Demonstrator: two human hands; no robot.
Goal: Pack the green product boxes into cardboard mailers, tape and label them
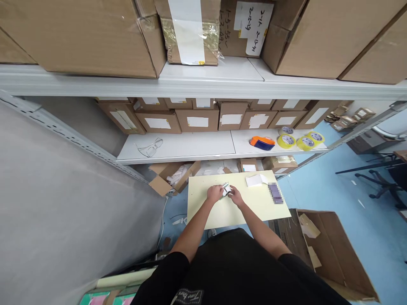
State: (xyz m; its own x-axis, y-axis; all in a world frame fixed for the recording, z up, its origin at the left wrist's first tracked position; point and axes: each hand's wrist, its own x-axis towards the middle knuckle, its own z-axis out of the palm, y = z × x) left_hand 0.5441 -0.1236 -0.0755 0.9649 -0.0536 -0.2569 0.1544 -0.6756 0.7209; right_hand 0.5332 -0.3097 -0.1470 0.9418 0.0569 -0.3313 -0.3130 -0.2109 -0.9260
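Note:
Over the pale yellow board (202,212), both hands meet at a small white-and-black object (226,190), too small to identify. My left hand (215,193) is closed on its left side. On the right, my right hand (235,196) pinches the edge with bent fingers. The fingers partly cover the object. A folded white paper strip (254,180) lies near the board's far right corner. Beside it is a pixelated purple rectangular item (275,193).
Glasses (150,148), an orange-and-blue item (262,142) and yellow tape rolls (286,141) lie on the shelf (197,146). Small cartons (197,120) line its back. Open cartons stand at left (171,178) and lower right (337,250). A grey wall (63,182) is left.

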